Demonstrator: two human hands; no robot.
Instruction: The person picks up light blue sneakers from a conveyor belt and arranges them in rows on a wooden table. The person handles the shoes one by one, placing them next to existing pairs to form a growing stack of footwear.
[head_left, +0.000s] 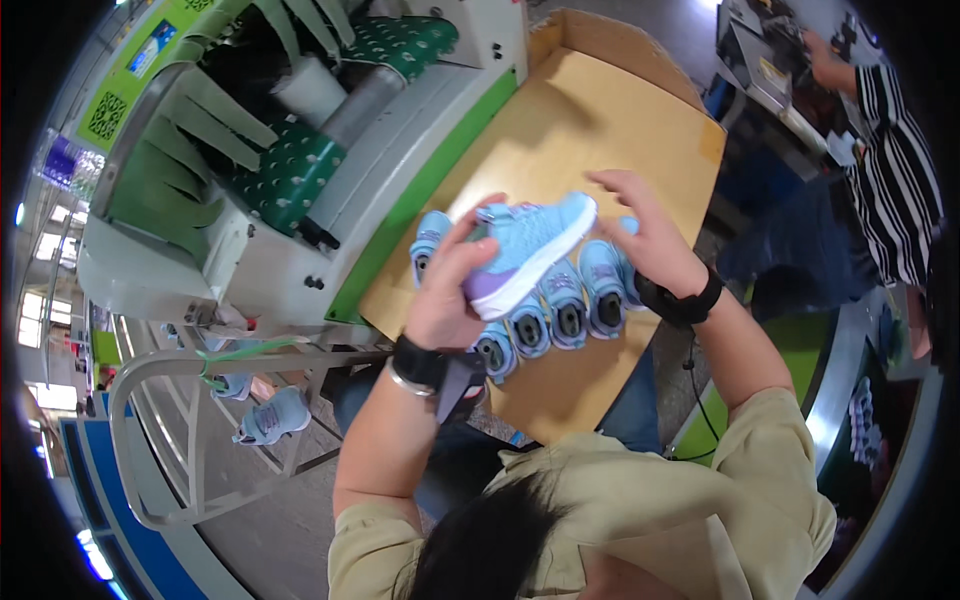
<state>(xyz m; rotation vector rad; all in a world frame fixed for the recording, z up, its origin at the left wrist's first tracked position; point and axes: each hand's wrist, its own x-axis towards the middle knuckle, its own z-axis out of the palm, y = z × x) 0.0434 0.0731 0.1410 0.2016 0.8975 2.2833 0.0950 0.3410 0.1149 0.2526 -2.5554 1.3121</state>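
My left hand (447, 290) grips the heel end of a small light-blue sneaker with a white sole and a purple heel patch (525, 250), holding it tilted above the cardboard sheet (580, 130). My right hand (650, 235) rests at the toe end of that shoe, fingers spread over it. Beneath the held shoe several more light-blue sneakers (570, 305) lie side by side in a row on the cardboard, openings up. One more blue sneaker (430, 243) lies at the left edge of the row. Both wrists carry black bands.
A white and green conveyor machine with hanging green strips (300, 150) stands on the left. Below it a grey metal rack (190, 440) holds another blue sneaker (275, 417). A person in a striped shirt (895, 170) works at a bench at the upper right.
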